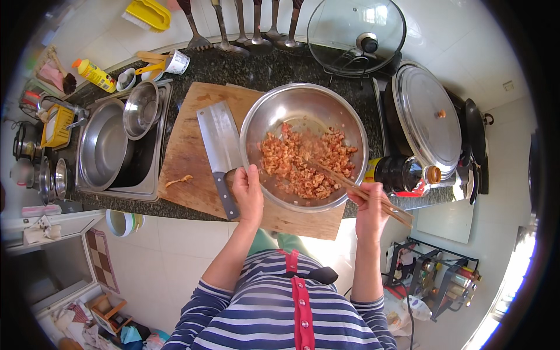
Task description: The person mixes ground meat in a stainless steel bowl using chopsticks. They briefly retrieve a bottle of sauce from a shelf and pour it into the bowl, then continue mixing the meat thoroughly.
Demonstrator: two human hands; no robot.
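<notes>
A stainless steel mixing bowl (pixel 306 103) holds reddish minced meat (pixel 306 159) and rests on a wooden cutting board (pixel 183 144). My left hand (pixel 249 194) grips the bowl's near left rim, thumb on top. In my right hand (pixel 371 208) is a pair of wooden chopsticks (pixel 339 177), whose tips are in the mince. A cleaver (pixel 218 140) with a dark handle lies on the board just left of the bowl, its handle beside my left hand. A small scrap of meat (pixel 178 180) lies near the board's left edge.
To the left, the sink (pixel 153 186) holds metal basins (pixel 105 144). A dark sauce bottle (pixel 396 175) lies close by my right hand. A lidded pan (pixel 431 113) stands at the right, a glass lid (pixel 356 35) at the back. Utensils (pixel 258 26) hang along the wall.
</notes>
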